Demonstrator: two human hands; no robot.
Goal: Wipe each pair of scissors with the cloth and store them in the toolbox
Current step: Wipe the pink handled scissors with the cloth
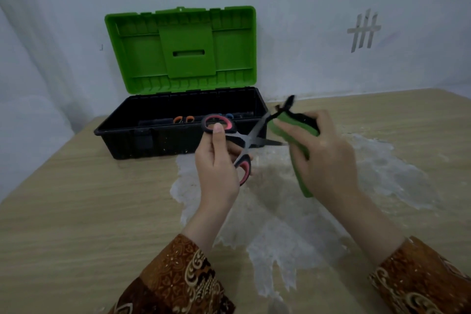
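Two more pairs, orange-handled and blue-handled, lie inside the open toolbox at the desk's back edge; my left hand grips the pink-handled scissors, blades apart, my right hand clutching the cloth against them.

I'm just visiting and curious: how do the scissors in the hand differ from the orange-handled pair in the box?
The held scissors have black handles with pink lining; the boxed scissors show orange loops. The held pair is spread open in the left hand, one blade in the green cloth gripped by the right hand; the boxed pair lies in the toolbox, blades hidden. The held pair looks larger, but is nearer. Both have loop handles.
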